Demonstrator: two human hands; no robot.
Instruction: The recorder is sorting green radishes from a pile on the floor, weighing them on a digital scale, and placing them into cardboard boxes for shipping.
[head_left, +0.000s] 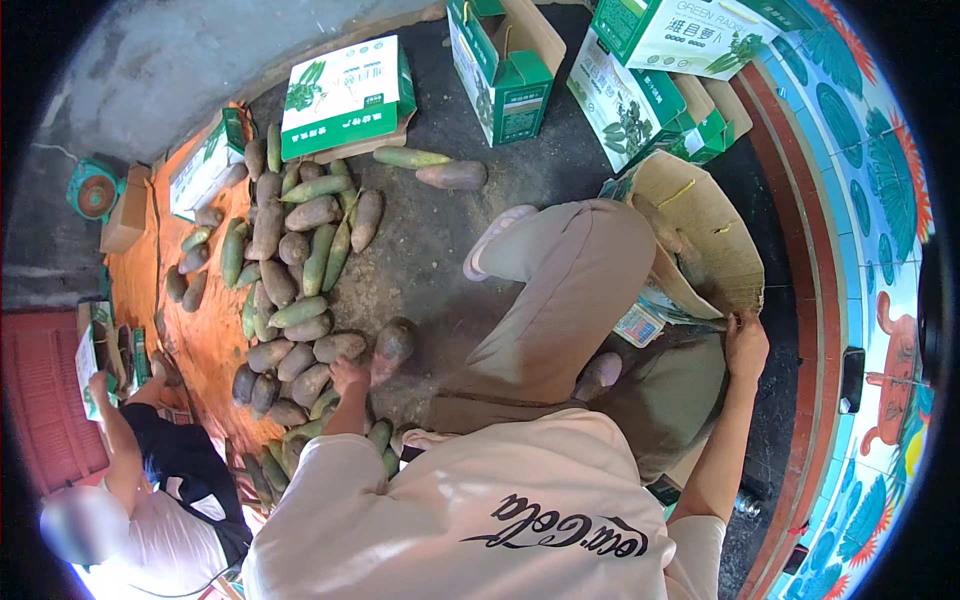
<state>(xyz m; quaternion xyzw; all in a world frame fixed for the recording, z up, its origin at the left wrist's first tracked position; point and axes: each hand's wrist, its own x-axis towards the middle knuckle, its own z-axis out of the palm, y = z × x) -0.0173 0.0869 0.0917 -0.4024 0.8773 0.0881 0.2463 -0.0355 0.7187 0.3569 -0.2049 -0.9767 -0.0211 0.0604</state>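
1. Radish in hand [392,345]: a stubby root with a dull purple-brown skin, standing tilted on the dirt floor at the near edge of the pile, just in front of the person's knee. The left hand [348,376] has its fingers closed round the lower end of it.
2. Right hand [746,342]: reaches out to the open flap of a brown carton [705,235] lying on its side on the person's right. Fingers pinched together on the flap's edge; a small printed card [640,324] sits just under that edge.
3. Judged step: picking one root off the pile while steadying the carton open. Radish not yet lifted clear of the ground.
4. Judged next move: the root must cross over the bent knees [570,290] to the carton mouth, so the left grip has to stay firm on a tapered, soil-dusted skin, and the flap must be held back.
5. Pile of radishes [290,270]: green and purple roots lying many together on an orange sheet [200,340] and the bare dirt; two more [432,167] lie apart, near the boxes.
6. Green-and-white printed boxes [345,95] stand beyond the pile, several folded open.
7. Another person [160,470], lower left, has an arm raised to a box at the edge; hand detail too small to tell.
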